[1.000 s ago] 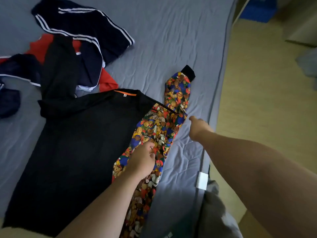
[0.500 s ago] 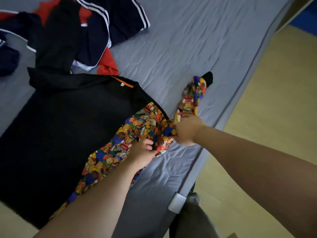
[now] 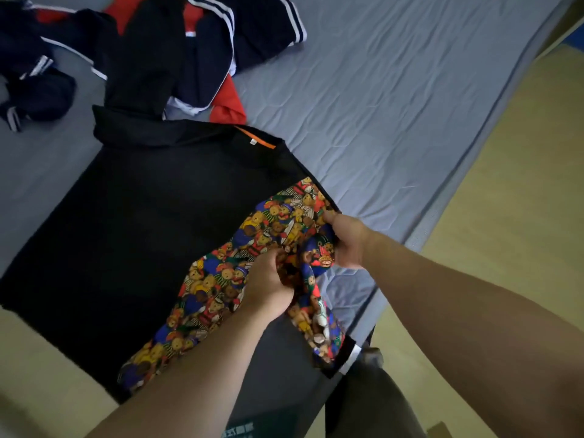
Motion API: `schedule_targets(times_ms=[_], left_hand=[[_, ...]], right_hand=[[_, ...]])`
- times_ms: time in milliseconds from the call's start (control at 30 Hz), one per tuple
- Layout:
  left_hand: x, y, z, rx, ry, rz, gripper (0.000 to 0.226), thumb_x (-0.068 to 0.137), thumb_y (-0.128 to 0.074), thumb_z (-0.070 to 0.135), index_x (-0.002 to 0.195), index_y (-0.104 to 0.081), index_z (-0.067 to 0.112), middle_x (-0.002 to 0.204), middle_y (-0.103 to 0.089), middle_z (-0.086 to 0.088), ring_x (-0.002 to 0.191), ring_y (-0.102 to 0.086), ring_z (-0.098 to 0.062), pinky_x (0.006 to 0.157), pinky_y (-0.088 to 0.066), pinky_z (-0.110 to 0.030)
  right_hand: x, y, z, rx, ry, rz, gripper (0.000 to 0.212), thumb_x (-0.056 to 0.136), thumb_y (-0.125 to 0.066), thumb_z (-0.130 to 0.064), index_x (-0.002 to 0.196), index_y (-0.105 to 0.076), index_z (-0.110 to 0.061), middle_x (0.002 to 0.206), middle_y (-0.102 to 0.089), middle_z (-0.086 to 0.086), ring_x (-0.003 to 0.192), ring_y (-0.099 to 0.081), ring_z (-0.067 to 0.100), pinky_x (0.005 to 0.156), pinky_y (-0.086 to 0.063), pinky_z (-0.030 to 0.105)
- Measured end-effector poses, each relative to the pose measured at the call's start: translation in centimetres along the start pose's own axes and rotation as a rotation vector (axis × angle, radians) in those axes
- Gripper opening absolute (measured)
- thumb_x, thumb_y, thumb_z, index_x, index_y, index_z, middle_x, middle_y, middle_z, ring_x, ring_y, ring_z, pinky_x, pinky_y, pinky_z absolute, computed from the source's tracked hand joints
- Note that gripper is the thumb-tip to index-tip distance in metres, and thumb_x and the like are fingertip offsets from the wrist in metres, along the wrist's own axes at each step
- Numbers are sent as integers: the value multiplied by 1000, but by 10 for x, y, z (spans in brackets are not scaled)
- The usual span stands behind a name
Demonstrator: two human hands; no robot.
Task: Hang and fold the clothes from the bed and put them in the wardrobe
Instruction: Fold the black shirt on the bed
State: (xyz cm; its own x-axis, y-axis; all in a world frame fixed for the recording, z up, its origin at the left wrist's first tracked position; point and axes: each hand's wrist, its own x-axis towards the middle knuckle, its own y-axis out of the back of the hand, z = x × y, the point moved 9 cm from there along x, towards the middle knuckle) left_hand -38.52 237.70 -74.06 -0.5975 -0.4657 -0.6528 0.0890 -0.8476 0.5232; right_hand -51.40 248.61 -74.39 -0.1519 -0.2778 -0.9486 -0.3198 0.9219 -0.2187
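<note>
Change: one second ago the bear-print sleeve lay stretched toward the far right of the bed. Now it is turned back toward the near side, and its black cuff hangs at the near bed edge.
Meaning: I judge that the folding of this garment has begun. The sleeve is not yet laid over the body.
Task thing: the black sweatshirt lies flat on the bed, neck to the far side, with the sleeve along its right edge.
Left hand: its fingers are clenched round a bunch of the printed cloth.
Right hand: it grasps the same sleeve at the shoulder turn, just right of the left hand.
Materials: the body is matte black knit. The sleeve is thin, soft cloth with a crowded teddy-bear pattern, and it wrinkles easily. An orange neck tape marks the collar.
Bed surface: grey-blue quilted cover with light creases.
Waiting clothes: a navy, white-striped and red pile lies crumpled at the far left.
</note>
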Motion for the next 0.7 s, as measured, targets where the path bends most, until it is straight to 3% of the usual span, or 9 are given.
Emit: schedule_targets(times_ms=[100, 200, 233, 300, 367, 467, 533, 633, 700], left_hand=[[-5, -13, -8, -63, 44, -12, 34, 83, -71, 29, 115, -63, 21, 112, -63, 2, 103, -64, -20, 85, -53, -32], [-12, -21, -32, -159, 266, 105, 59, 83, -74, 45, 129, -54, 14, 130, -49, -5, 104, -60, -27, 86, -50, -30], [-18, -25, -45, -267, 409, 144, 76, 74, -75, 57, 130, -51, 12, 130, -50, -7, 102, -61, -28, 85, -52, -33], [-24, -53, -80, -565, 697, 100, 101, 53, -71, 77, 130, -50, 14, 124, -61, -10, 102, -64, -35, 82, -59, -50], [-22, -76, -95, -774, 796, -22, 102, 49, -70, 83, 126, -56, 18, 119, -67, -9, 102, -66, -37, 83, -57, -57], [-33, -40, -66, -803, 780, 0, 77, 71, -73, 68, 114, -60, 6, 109, -69, -7, 101, -67, -34, 92, -56, -48], [-27, -23, -62, -845, 736, -7, 50, 86, -72, 49, 109, -64, 5, 100, -73, -11, 95, -69, -31, 88, -58, -42], [-11, 4, -65, -1040, 630, -45, 54, 96, -59, 47, 132, -62, 7, 121, -70, -17, 113, -66, -37, 96, -54, -37], [-2, 20, -75, -1135, 558, -57, 62, 98, -49, 56, 141, -57, 12, 141, -57, -16, 127, -57, -38, 101, -51, -42]], right_hand=[[6, 5, 18, 45, 16, -68, 47, 95, -61, -51, 121, -64, -13, 114, -74, 12, 108, -69, 32, 105, -45, 56], [4, 20, 50, -273, -53, -102, 27, 74, -71, -35, 95, -66, -18, 104, -71, -4, 110, -61, 22, 115, -16, 61], [2, 23, 64, -367, -97, -120, 22, 68, -66, -22, 90, -62, -20, 100, -69, -5, 106, -59, 21, 116, -16, 60], [-2, 28, 86, -499, -160, -161, 38, 74, -57, -3, 105, -63, -24, 98, -67, -5, 98, -58, 19, 113, -28, 54], [-4, 31, 96, -614, -181, -150, 42, 83, -61, 3, 116, -66, -22, 108, -69, -1, 100, -61, 20, 110, -39, 47], [-7, 28, 86, -737, -147, -102, 17, 83, -72, -10, 100, -73, -11, 127, -64, 5, 112, -60, 22, 111, -41, 49], [-11, 13, 74, -753, -133, -126, 26, 85, -68, -16, 111, -66, -9, 125, -62, 6, 110, -59, 24, 105, -44, 44], [-14, -31, 46, -668, -63, -200, 27, 91, -61, -27, 108, -66, -7, 72, -63, 2, 67, -52, 18, 71, -41, 31], [-16, -73, 31, -495, -39, -313, 28, 95, -60, -41, 89, -70, -16, 64, -63, -1, 62, -57, 17, 70, -43, 31]])
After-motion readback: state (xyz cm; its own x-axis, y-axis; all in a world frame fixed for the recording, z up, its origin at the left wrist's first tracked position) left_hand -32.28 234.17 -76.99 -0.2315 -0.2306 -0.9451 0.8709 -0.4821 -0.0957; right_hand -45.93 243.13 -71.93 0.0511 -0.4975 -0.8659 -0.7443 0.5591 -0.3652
